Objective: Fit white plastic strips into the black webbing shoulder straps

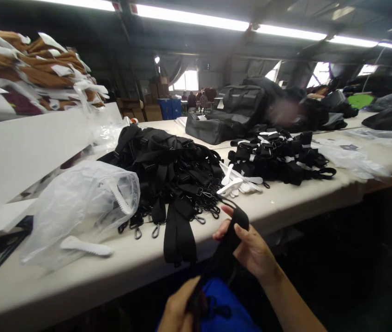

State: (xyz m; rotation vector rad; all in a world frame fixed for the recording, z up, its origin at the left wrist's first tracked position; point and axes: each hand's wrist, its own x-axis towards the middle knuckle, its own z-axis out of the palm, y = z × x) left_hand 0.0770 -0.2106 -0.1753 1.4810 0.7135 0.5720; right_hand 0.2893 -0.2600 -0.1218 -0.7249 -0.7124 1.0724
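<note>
A black strap [224,244] runs between my two hands in front of the table edge. My right hand [251,246] grips its upper end, which bends over in a loop between thumb and fingers. Lower down, my left hand [181,306] is closed around the other part of the strap, partly cut off by the bottom of the view. Behind them lies a heap of black straps [168,159] with metal hooks along its front. White plastic pieces [239,180] lie to the right of that heap, near my right hand.
Bundled black straps [279,157] lie farther right, with black bags [223,115] behind. A clear plastic bag [81,198] and a white plastic piece [85,246] are at left. Brown fabric [44,69] is stacked beyond. Distant people sit at the back.
</note>
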